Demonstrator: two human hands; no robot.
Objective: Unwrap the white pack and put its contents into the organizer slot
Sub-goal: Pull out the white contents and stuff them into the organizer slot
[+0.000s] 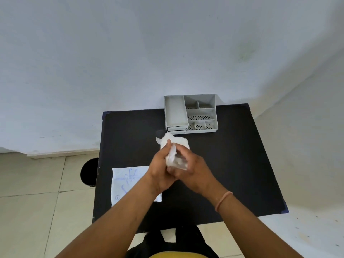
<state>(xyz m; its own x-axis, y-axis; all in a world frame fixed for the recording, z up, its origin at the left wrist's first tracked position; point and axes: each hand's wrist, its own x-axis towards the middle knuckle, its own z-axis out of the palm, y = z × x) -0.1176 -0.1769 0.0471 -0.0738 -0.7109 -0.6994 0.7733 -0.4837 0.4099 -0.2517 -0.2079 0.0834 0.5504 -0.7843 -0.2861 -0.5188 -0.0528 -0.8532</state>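
Both hands hold the white pack (174,146) above the middle of the black table (232,155). My left hand (161,164) grips its left side, fingers curled over crumpled white wrapping. My right hand (191,164) grips the near end, where clear, shiny wrap bunches between the two hands. The far end of the pack sticks out past my fingers toward the grey organizer (190,113). That organizer stands at the table's far edge, with one long slot on the left and several smaller slots on the right; nothing shows inside them.
A white sheet with blue drawing (126,181) lies on the table's near left, partly under my left forearm. A dark round bin (90,172) stands on the floor left of the table. A white wall rises just behind the organizer.
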